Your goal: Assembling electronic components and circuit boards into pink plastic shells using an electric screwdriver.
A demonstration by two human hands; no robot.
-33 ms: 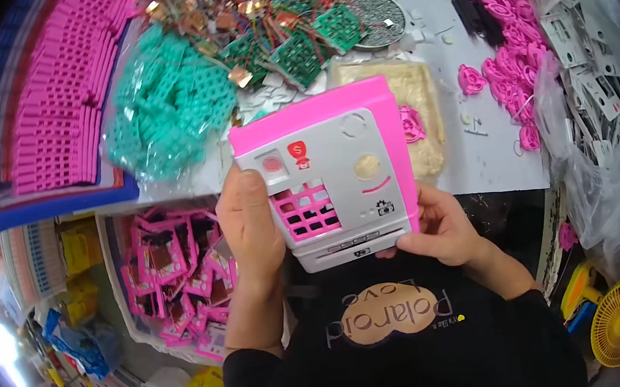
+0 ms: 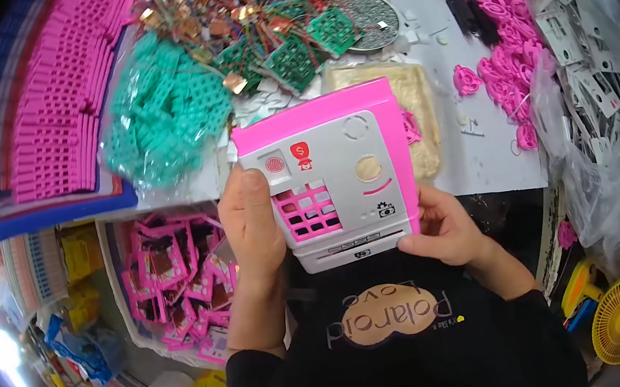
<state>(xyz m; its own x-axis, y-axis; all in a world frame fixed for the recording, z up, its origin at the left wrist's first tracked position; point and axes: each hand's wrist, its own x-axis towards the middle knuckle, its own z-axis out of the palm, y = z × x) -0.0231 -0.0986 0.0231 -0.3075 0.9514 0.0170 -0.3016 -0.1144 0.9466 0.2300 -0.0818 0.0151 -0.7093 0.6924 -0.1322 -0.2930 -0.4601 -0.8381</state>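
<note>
Both of my hands hold up a pink-and-light-grey plastic toy safe panel (image 2: 329,160), tilted, with its printed face toward me. It has a grid of pink-framed keypad openings, a round hole, a fingerprint mark and a red money-bag print. My left hand (image 2: 251,221) grips its left edge, thumb lying on the front. At the lower right corner, my right hand (image 2: 444,229) pinches the panel, thumb in front and fingers behind. Behind it lies a tan padded block (image 2: 421,143), with a pink ring-shaped part (image 2: 410,125) partly hidden by the panel.
Green circuit boards (image 2: 291,64) with tangled wires and a round tin of small metal pieces (image 2: 366,22) lie at the back. Left are a bag of teal grids (image 2: 162,111) and stacked pink grids (image 2: 56,141); below, a bin (image 2: 121,296) of pink-framed parts. Right: pink rings (image 2: 506,50), bagged grey panels (image 2: 584,71).
My hands keep the same grip on the toy safe panel. The things on the table sit slightly further left in the picture, a small shift of view.
</note>
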